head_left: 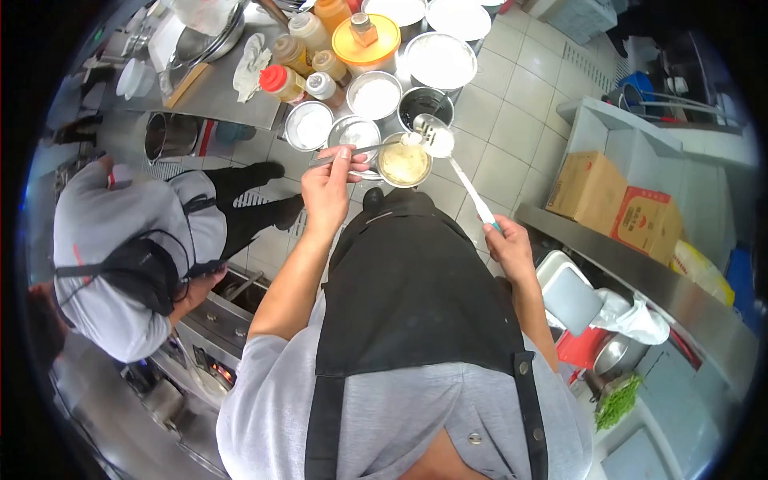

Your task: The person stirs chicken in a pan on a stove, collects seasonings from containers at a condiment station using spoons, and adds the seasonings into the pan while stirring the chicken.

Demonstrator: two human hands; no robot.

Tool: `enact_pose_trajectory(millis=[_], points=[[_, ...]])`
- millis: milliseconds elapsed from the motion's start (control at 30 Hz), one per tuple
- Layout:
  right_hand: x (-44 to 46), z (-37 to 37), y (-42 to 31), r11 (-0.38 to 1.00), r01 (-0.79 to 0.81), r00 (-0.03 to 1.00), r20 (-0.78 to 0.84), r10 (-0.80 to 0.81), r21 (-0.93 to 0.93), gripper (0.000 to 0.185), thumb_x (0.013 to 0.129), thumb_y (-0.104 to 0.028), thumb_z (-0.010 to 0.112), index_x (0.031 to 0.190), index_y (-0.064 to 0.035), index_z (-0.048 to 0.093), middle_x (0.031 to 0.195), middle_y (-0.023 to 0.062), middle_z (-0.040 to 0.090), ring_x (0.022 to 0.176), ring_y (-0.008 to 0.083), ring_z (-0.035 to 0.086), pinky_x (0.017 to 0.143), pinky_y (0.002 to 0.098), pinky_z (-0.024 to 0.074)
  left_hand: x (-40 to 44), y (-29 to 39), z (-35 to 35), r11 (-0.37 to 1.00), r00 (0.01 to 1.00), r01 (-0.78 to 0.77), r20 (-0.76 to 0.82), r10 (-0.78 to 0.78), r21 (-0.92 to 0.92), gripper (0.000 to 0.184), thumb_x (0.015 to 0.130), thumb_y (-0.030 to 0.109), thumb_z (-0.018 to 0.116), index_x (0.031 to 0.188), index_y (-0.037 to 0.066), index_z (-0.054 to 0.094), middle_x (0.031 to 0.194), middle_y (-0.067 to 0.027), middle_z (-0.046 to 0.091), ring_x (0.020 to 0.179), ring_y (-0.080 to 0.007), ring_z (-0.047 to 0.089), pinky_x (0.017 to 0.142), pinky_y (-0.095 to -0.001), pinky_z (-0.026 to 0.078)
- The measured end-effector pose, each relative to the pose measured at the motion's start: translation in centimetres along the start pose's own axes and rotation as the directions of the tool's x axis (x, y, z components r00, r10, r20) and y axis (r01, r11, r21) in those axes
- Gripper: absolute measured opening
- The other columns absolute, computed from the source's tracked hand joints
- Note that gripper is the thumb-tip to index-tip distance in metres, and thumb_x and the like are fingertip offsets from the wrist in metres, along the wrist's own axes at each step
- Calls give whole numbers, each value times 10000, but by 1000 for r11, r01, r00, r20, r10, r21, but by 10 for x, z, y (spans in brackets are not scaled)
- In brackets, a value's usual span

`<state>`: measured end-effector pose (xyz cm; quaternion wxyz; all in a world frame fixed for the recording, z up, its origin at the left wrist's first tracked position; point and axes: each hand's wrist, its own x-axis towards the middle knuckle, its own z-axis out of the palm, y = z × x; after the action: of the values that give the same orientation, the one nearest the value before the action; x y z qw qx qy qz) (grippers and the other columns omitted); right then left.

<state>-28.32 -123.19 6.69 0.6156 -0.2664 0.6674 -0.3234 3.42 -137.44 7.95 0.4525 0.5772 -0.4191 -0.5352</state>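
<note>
In my left hand (326,190) is a metal spoon (370,150), gripped by its thin handle. The spoon's tip, with a little white stuff on it, is over a round container of pale yellow contents (404,165). My right hand (510,248) is closed around the light handle of a slotted spoon (472,189). White stuff lies in the slotted head, which is close to the other spoon's tip, above the container's far right rim. Just beyond stands a pot of dark contents (425,106). Beside it are round containers of white contents (354,134).
Squeeze bottles (283,82) and a tub with an orange lid (366,40) stand beyond the containers. At left, a co-worker (132,248) works by a lit stove (216,370). Cardboard boxes (590,189) and a steel counter edge (632,256) are at right.
</note>
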Motion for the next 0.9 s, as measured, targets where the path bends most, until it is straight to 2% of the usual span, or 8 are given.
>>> enact_pose_trajectory(millis=[67, 200, 433, 500, 600, 733, 833, 900], points=[[8, -3, -3, 999, -6, 999, 42, 8, -42, 214, 973, -175, 637, 1130, -40, 693, 651, -67, 513, 558, 28, 442, 495, 222, 338, -8, -3, -1, 997, 996, -23, -85, 18, -68, 288, 1048, 214, 545, 1087, -48, 655, 940, -145, 732, 807, -167, 715, 666, -257, 546], [25, -3, -14, 993, 38, 994, 105, -26, -111, 233, 973, -181, 639, 1144, -30, 689, 681, -66, 526, 591, 28, 439, 525, 225, 347, -30, -51, -25, 997, 963, -44, -264, 61, 69, 286, 1030, 218, 574, 1054, -53, 664, 889, -132, 735, 789, -158, 707, 671, -258, 550], [47, -14, -18, 997, 58, 961, 273, -40, -57, 229, 985, -147, 611, 1170, -27, 672, 651, -54, 513, 535, 37, 426, 482, 218, 319, -47, -110, 32, 960, 984, 58, -179, -8, 275, 311, 1015, 256, 611, 1057, -44, 681, 918, -97, 737, 810, -129, 683, 689, -274, 544], [51, -14, -20, 998, 50, 948, 317, -36, -38, 226, 987, -138, 607, 1173, -25, 667, 641, -47, 504, 516, 40, 416, 467, 219, 312, -40, -124, 36, 963, 970, 200, -174, -169, 183, 361, 990, 299, 649, 1073, -50, 682, 909, -99, 735, 795, -132, 680, 668, -282, 543], [53, -7, -27, 994, 83, 928, 370, -49, -76, 228, 990, -136, 608, 1180, -22, 662, 636, -39, 497, 502, 43, 407, 457, 220, 309, -48, -151, 20, 928, 954, 281, -174, -243, 246, 446, 923, 392, 711, 1066, -30, 699, 820, -108, 721, 683, -160, 669, 648, -305, 539], [42, 19, -43, 967, 162, 896, 440, -60, -198, 230, 999, -138, 607, 1195, -26, 648, 647, -43, 494, 503, 35, 407, 455, 208, 315, -111, -174, -11, 925, 921, 376, -125, -368, 50, 529, 925, 337, 738, 1247, -60, 601, 888, -89, 700, 720, -145, 656, 593, -280, 528], [31, 53, -50, 911, 273, 832, 551, -62, -310, 227, 1000, -139, 611, 1196, -28, 641, 651, -46, 495, 505, 28, 407, 447, 203, 313, -183, -201, -36, 870, 879, 461, -224, -421, 173, 504, 898, 376, 747, 1226, 6, 650, 970, -122, 725, 813, -204, 689, 748, -349, 557], [21, 84, -47, 859, 362, 763, 645, -50, -362, 230, 999, -144, 615, 1194, -24, 640, 649, -47, 496, 501, 28, 408, 444, 203, 309, -244, -247, -53, 834, 871, 438, -385, -304, 334, 502, 883, 395, 739, 1226, 35, 664, 1057, -164, 726, 959, -284, 700, 866, -390, 542]])
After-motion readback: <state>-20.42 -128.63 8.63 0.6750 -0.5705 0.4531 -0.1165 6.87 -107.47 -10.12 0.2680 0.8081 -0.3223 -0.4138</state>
